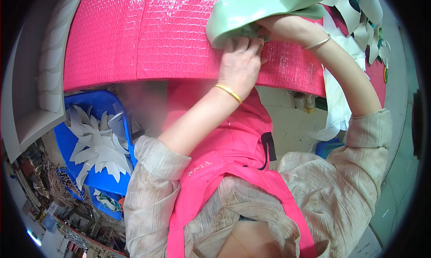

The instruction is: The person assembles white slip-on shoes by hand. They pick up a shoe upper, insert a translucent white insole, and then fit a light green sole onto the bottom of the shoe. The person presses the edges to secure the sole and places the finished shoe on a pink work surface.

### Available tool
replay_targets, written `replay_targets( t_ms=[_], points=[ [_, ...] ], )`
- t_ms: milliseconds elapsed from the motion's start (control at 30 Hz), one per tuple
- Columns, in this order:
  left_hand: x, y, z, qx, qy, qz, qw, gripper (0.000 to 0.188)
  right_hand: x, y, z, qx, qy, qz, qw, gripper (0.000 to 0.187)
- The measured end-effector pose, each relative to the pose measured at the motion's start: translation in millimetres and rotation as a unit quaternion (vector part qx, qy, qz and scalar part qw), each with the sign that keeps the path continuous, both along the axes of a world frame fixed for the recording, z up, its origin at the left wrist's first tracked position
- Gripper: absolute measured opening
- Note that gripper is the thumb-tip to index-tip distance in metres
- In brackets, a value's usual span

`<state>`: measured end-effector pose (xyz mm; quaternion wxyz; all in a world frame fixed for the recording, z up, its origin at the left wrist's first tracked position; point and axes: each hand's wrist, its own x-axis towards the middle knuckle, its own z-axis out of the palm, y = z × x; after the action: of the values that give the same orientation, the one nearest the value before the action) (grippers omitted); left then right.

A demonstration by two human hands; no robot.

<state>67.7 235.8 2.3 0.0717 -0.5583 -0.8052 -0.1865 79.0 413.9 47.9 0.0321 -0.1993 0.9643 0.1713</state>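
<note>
A glossy, light green leather-like piece [251, 13], bent into a curved, folded shape, lies over the far side of the pink table. My left hand [242, 62], with a yellow bangle at its wrist, has its fingers curled closed at the near lower edge of the piece. From the right, my right hand [285, 28], with a silver bangle, reaches under a raised flap of the same piece. Its fingertips are partly hidden there, close to those of my left hand. Exactly what the fingertips pinch under the green edge is too covered to see.
The table has a quilted, shiny pink cover [170, 42]. White and green cut pieces [359, 20] hang or lie at the far right, with white sheeting [334, 101] below them. A blue bin [96, 179] at the left holds several white pieces; a white shelf [42, 127] stands beyond it.
</note>
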Motion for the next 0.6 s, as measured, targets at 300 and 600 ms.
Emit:
replay_targets(
  t_ms=[300, 600],
  points=[
    [8, 15, -8, -0.005, -0.005, 0.000, 1.000, 0.049, 1, 6, 4, -0.020, -0.093, -0.140, 0.986, 0.028],
    [16, 29, -10, 0.000, -0.002, 0.026, 1.000, 0.057, 11, 8, -2, 0.072, 0.072, -0.047, 0.994, 0.029]
  ],
)
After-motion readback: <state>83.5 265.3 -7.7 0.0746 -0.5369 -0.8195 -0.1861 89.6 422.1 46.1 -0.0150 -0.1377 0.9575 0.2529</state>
